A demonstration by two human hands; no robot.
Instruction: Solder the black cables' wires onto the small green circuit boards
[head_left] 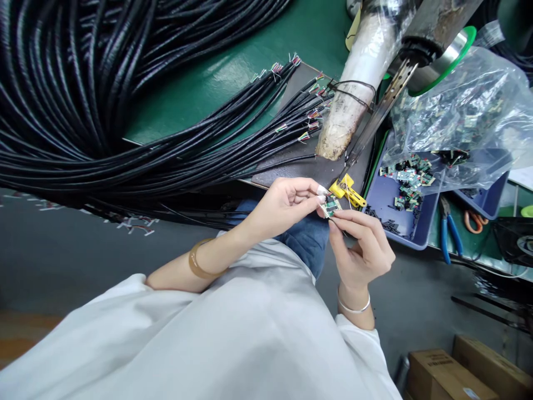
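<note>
Between my two hands is a small green circuit board (331, 206) with rows of gold contacts along its edges. My left hand (287, 203) pinches its left side between thumb and index finger. From the right, my right hand (362, 241) has thumb and fingertips closed at the board's lower right edge, where a short black piece shows; what that piece is I cannot tell. Just beyond the board sits a yellow plastic holder (348, 190). A soldering iron (377, 114) points down at this holder from above. Black cables (250, 133) with stripped coloured wire ends lie to the upper left.
A purple tray (420, 233) at the right holds more boards and small black parts. Clear plastic bag (470, 111) lies over it. Blue-handled pliers (449, 230) and orange-handled scissors (473, 221) lie beyond. A wrapped white tube (353, 94) hangs above the bench. Cardboard boxes (449, 375) stand on the floor.
</note>
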